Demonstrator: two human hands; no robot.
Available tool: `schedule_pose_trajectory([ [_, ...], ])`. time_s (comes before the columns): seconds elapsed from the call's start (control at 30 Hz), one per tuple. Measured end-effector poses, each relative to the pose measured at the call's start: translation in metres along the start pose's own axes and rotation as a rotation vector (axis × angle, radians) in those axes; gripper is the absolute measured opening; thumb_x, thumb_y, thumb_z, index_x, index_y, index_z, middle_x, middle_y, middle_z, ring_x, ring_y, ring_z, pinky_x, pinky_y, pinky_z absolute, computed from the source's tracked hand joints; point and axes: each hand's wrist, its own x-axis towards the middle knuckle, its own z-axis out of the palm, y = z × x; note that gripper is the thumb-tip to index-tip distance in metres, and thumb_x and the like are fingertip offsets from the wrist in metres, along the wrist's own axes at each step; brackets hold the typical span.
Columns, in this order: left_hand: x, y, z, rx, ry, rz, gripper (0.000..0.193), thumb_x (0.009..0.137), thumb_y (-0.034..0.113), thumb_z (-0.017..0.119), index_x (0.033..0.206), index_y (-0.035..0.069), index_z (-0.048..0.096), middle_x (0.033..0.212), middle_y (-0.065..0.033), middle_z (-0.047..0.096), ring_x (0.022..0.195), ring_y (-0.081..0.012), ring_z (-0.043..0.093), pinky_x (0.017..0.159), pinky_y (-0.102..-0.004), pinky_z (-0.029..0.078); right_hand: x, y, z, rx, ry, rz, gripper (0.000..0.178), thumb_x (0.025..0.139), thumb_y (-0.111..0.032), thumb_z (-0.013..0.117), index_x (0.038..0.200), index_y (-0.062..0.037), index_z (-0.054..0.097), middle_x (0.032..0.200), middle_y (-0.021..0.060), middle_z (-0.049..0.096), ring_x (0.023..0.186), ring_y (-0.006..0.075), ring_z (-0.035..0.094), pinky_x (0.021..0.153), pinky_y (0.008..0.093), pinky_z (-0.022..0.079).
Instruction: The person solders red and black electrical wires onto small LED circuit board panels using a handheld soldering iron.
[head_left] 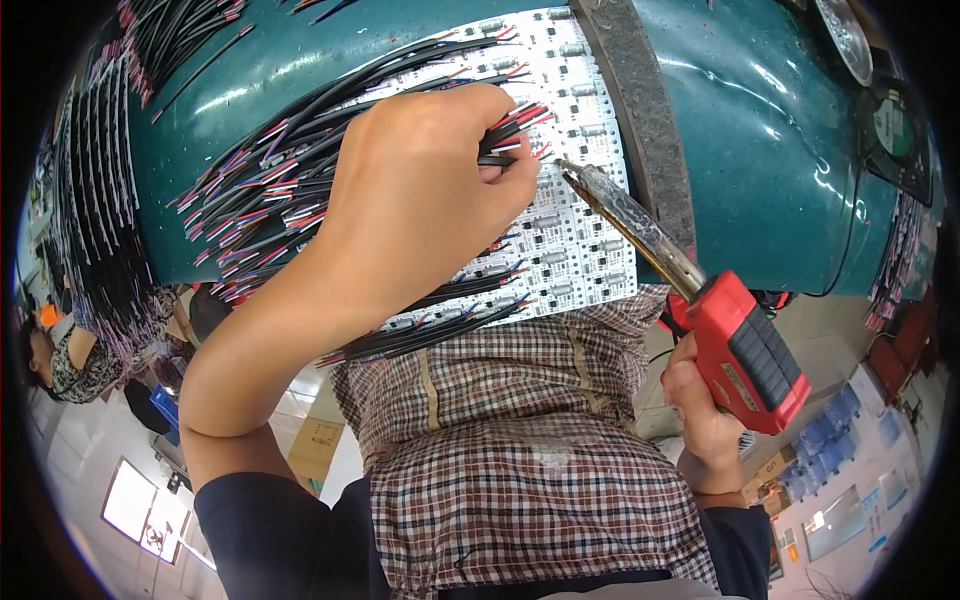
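here, black wires [520,120] are pinched in the left hand [425,165] above the white circuit boards [592,225], coloured ends outward, probably to keep them steady near the soldering iron [640,222]. the right hand [705,415] clasps its red handle [722,340], away from what may be hot. a dark bar [645,120] borders the boards, maybe as a stop.

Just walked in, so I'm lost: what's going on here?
The person's left hand holds black cables with coloured wire ends over a sheet of white circuit boards. The right hand grips a red soldering gun, its tip close to those wire ends; whether they touch is unclear. More cables lie across the sheet's left part, and a dark bar lies along its right edge.
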Motion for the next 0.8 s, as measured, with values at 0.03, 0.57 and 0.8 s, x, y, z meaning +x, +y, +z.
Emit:
schedule_pose_trajectory([
  [0.03, 0.000, 0.000, 0.000, 0.000, 0.001, -0.001, 0.015, 0.081, 0.007, 0.075, 0.080, -0.002, 0.063, 0.068, -0.0039, 0.062, 0.055, -0.0074, 0.053, 0.053, -0.0236, 0.044, 0.000, -0.001, -0.001, 0.000, -0.001, 0.000, 0.013, 0.089, -0.009, 0.064, 0.094, -0.0003, 0.056, 0.068, 0.0041, 0.053, 0.054, 0.0093, 0.047, 0.049, 0.0245, 0.037],
  [0.57, 0.004, -0.013, 0.001, 0.109, 0.022, 0.031, 0.017, 0.083, 0.021, 0.071, 0.086, 0.005, 0.068, 0.072, -0.0151, 0.068, 0.063, -0.0298, 0.068, 0.058, -0.0407, 0.053, 0.013, 0.002, 0.006, 0.224, 0.251, -0.130, 0.013, 0.093, -0.011, 0.060, 0.097, -0.0004, 0.053, 0.065, 0.0028, 0.046, 0.046, 0.0067, 0.035, 0.043, 0.0240, 0.032],
  [0.8, -0.017, -0.008, 0.011, 0.212, 0.179, 0.169, 0.011, 0.085, 0.012, 0.061, 0.091, 0.003, 0.060, 0.082, -0.0122, 0.066, 0.075, -0.0335, 0.067, 0.065, -0.0431, 0.054, 0.018, -0.003, 0.004, 0.341, 0.325, -0.178, 0.012, 0.098, -0.010, 0.057, 0.092, -0.0008, 0.052, 0.063, 0.0008, 0.045, 0.042, 0.0045, 0.033, 0.040, 0.0226, 0.031],
])
